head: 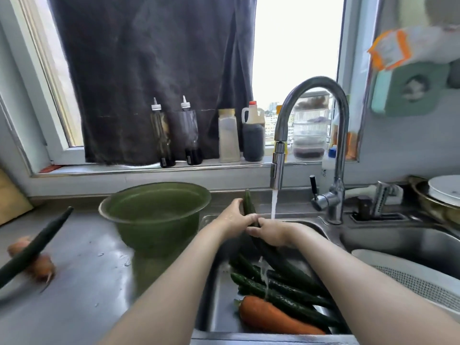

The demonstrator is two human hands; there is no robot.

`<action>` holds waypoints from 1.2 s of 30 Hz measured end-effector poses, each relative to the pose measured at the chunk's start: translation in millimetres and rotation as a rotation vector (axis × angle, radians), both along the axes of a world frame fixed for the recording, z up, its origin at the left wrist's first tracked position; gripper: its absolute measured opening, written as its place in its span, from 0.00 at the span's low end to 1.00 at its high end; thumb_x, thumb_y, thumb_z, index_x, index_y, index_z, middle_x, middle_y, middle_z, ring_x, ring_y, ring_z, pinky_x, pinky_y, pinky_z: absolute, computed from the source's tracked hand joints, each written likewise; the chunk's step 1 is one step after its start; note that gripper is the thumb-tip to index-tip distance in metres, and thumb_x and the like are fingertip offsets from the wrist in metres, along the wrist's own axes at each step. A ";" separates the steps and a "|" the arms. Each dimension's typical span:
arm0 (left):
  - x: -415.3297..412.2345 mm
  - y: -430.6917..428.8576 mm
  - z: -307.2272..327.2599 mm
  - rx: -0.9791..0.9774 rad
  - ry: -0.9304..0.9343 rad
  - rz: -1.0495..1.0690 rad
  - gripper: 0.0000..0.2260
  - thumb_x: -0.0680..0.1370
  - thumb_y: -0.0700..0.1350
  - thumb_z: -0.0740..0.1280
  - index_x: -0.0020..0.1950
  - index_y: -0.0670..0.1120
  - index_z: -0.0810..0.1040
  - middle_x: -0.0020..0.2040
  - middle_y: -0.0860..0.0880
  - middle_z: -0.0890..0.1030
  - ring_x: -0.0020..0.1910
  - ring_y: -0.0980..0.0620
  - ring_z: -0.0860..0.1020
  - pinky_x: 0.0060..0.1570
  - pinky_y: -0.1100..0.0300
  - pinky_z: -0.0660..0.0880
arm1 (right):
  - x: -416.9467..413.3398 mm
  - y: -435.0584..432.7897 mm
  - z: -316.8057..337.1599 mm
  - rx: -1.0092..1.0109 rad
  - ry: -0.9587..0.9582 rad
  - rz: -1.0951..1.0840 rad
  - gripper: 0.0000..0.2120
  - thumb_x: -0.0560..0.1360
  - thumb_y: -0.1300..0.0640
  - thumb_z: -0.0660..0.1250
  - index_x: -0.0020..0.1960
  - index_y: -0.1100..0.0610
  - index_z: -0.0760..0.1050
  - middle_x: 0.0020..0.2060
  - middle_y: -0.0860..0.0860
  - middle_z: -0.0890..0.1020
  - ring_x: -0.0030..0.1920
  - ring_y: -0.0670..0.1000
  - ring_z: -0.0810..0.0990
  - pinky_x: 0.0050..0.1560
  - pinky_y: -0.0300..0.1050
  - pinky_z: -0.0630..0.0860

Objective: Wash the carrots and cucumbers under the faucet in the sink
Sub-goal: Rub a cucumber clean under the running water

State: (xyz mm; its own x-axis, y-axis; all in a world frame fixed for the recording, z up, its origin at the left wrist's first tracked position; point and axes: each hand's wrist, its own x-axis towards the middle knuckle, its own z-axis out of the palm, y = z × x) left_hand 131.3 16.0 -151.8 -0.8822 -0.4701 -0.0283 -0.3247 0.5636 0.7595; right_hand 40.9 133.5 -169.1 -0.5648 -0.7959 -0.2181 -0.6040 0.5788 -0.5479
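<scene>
On the grey steel tabletop point(87, 282) at the left lie a long dark green cucumber point(34, 247) and blurred orange carrots point(42, 267). Over the steel sink point(211, 307), the left hand point(232, 215) has its grip closed round the upper part of another dark green cucumber point(278, 260), and the right hand point(271, 234) grips it just below. Its tip stands above both grips and its long end slopes down toward the vegetables in the sink. I think it is best to turn it and slide the grips along it, bringing it under the water stream point(273, 205) that falls just to its right.

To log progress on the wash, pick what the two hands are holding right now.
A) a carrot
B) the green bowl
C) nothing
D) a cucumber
D: the left hand and the right hand both grip one long dark cucumber by the running faucet.
</scene>
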 end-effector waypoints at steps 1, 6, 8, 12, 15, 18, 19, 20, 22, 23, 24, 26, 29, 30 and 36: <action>-6.5 1.5 -9.0 -0.005 -0.003 0.004 0.33 0.80 0.54 0.69 0.81 0.50 0.59 0.74 0.45 0.72 0.66 0.44 0.76 0.64 0.49 0.77 | -4.5 2.8 -6.1 0.001 -0.012 -0.005 0.24 0.86 0.43 0.56 0.78 0.52 0.66 0.72 0.54 0.74 0.73 0.56 0.71 0.73 0.52 0.66; -21.3 7.8 -26.1 -0.016 -0.069 0.008 0.31 0.81 0.53 0.67 0.82 0.50 0.60 0.75 0.44 0.72 0.68 0.43 0.76 0.65 0.46 0.77 | -23.5 6.2 -24.1 0.090 0.022 -0.032 0.25 0.85 0.39 0.52 0.75 0.52 0.70 0.68 0.55 0.77 0.67 0.57 0.76 0.70 0.54 0.71; -22.8 8.0 -27.6 0.029 -0.071 0.029 0.29 0.81 0.52 0.67 0.81 0.50 0.62 0.71 0.44 0.76 0.64 0.44 0.78 0.61 0.46 0.80 | -26.2 2.7 -28.4 0.086 0.006 -0.031 0.25 0.85 0.39 0.51 0.73 0.52 0.71 0.66 0.56 0.78 0.63 0.57 0.78 0.68 0.55 0.73; -29.1 5.8 -35.8 0.253 -0.023 0.075 0.32 0.78 0.51 0.69 0.79 0.50 0.61 0.62 0.44 0.79 0.57 0.44 0.82 0.56 0.45 0.82 | -19.9 4.0 -27.8 -0.046 -0.049 -0.122 0.24 0.87 0.43 0.48 0.75 0.54 0.69 0.70 0.57 0.76 0.69 0.58 0.75 0.66 0.48 0.69; -37.3 7.7 -48.5 0.243 -0.021 0.102 0.41 0.66 0.62 0.69 0.77 0.51 0.63 0.64 0.44 0.78 0.57 0.43 0.82 0.59 0.45 0.81 | -21.0 8.7 -35.6 -0.161 -0.187 -0.233 0.23 0.86 0.44 0.49 0.65 0.56 0.77 0.51 0.59 0.83 0.48 0.58 0.83 0.49 0.50 0.78; -42.0 11.0 -61.5 0.262 0.000 0.129 0.42 0.62 0.68 0.66 0.73 0.51 0.70 0.64 0.46 0.80 0.59 0.44 0.81 0.62 0.44 0.79 | -21.8 13.0 -44.0 -0.225 -0.255 -0.297 0.27 0.86 0.44 0.49 0.58 0.63 0.79 0.45 0.61 0.84 0.38 0.57 0.82 0.42 0.52 0.81; -40.9 14.8 -61.0 0.277 0.003 0.116 0.35 0.65 0.65 0.67 0.70 0.51 0.74 0.61 0.46 0.81 0.57 0.44 0.82 0.61 0.44 0.80 | -20.5 15.1 -47.7 -0.226 -0.248 -0.292 0.27 0.87 0.45 0.49 0.56 0.63 0.79 0.46 0.63 0.83 0.38 0.57 0.81 0.44 0.54 0.81; -40.0 17.8 -59.7 0.289 -0.004 0.099 0.28 0.70 0.61 0.67 0.66 0.51 0.76 0.58 0.46 0.83 0.56 0.45 0.83 0.60 0.44 0.80 | -19.9 16.6 -51.6 -0.240 -0.273 -0.292 0.26 0.86 0.45 0.50 0.53 0.63 0.78 0.44 0.62 0.83 0.37 0.58 0.81 0.44 0.56 0.82; -40.5 20.8 -59.7 0.289 -0.014 0.078 0.18 0.76 0.55 0.67 0.64 0.51 0.77 0.56 0.46 0.83 0.54 0.45 0.83 0.58 0.44 0.82 | -20.4 19.5 -58.4 -0.311 -0.448 -0.309 0.27 0.86 0.44 0.52 0.49 0.64 0.78 0.38 0.61 0.82 0.32 0.58 0.81 0.37 0.55 0.82; -41.0 21.8 -60.6 0.295 -0.005 0.085 0.19 0.76 0.54 0.67 0.66 0.51 0.77 0.56 0.46 0.83 0.54 0.45 0.83 0.58 0.45 0.82 | -19.8 20.5 -60.7 -0.337 -0.530 -0.319 0.26 0.85 0.44 0.53 0.48 0.63 0.79 0.35 0.59 0.82 0.30 0.57 0.80 0.33 0.52 0.81; -42.7 21.9 -62.7 0.305 0.013 0.103 0.22 0.76 0.54 0.67 0.69 0.50 0.75 0.57 0.46 0.82 0.54 0.45 0.83 0.58 0.45 0.82 | -19.7 20.5 -62.4 -0.355 -0.578 -0.330 0.25 0.85 0.45 0.54 0.46 0.62 0.80 0.33 0.57 0.82 0.28 0.56 0.80 0.31 0.49 0.80; -45.7 22.6 -66.3 0.323 0.060 0.123 0.24 0.77 0.51 0.68 0.73 0.49 0.72 0.59 0.47 0.81 0.56 0.46 0.82 0.59 0.46 0.81 | -19.8 19.8 -62.7 -0.383 -0.584 -0.342 0.20 0.84 0.49 0.57 0.45 0.59 0.81 0.32 0.54 0.83 0.28 0.53 0.81 0.30 0.46 0.79; -48.8 25.0 -73.9 0.332 0.068 0.100 0.25 0.77 0.45 0.68 0.74 0.48 0.71 0.57 0.46 0.82 0.53 0.47 0.82 0.59 0.45 0.81 | -22.8 20.7 -69.2 -0.377 -0.608 -0.321 0.11 0.83 0.54 0.61 0.50 0.57 0.80 0.37 0.54 0.84 0.33 0.52 0.83 0.35 0.45 0.79; -49.0 26.3 -75.3 0.330 0.056 0.087 0.24 0.76 0.44 0.67 0.73 0.49 0.72 0.55 0.46 0.83 0.51 0.47 0.82 0.56 0.45 0.82 | -24.7 21.5 -73.5 -0.381 -0.642 -0.317 0.11 0.83 0.54 0.61 0.51 0.57 0.80 0.38 0.55 0.84 0.35 0.53 0.84 0.38 0.47 0.80; -56.9 25.3 -81.8 0.464 0.082 0.133 0.16 0.81 0.48 0.65 0.69 0.50 0.71 0.52 0.43 0.81 0.41 0.45 0.81 0.30 0.58 0.77 | -22.7 24.3 -80.1 -0.377 -0.617 -0.337 0.32 0.80 0.31 0.55 0.39 0.57 0.81 0.32 0.55 0.81 0.28 0.54 0.79 0.35 0.47 0.78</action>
State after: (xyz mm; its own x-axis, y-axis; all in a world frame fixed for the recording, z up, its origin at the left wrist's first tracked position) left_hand 74.4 41.3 -233.5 -0.8232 -0.5332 -0.1949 -0.2998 0.1168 0.9468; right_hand 18.3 157.8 -249.2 -0.6529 -0.6864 -0.3202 0.0469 0.3853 -0.9216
